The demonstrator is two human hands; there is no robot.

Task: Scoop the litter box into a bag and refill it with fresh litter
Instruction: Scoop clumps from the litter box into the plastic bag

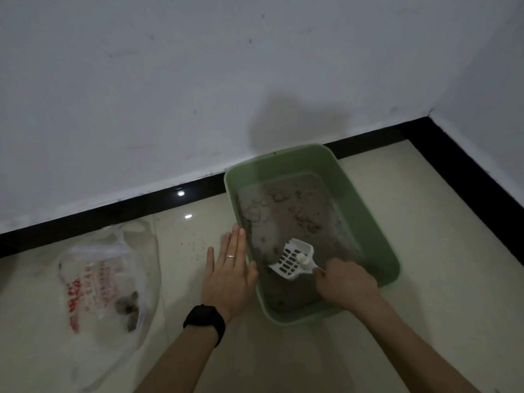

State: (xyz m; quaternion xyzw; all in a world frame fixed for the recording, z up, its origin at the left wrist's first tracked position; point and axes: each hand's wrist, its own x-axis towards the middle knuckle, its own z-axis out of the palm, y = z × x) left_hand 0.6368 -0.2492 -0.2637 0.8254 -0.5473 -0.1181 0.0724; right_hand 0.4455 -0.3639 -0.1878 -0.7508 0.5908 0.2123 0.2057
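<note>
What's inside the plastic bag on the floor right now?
The plastic bag holds a few dark grey clumps near its lower end. Its red print and folds hide the rest.

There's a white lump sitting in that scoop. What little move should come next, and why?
Probably swing the scoop left and tip it into the plastic bag. The right hand grips its handle, the white lump sits on the slots above the litter box, and the bag lies on the floor with dark clumps inside.
</note>
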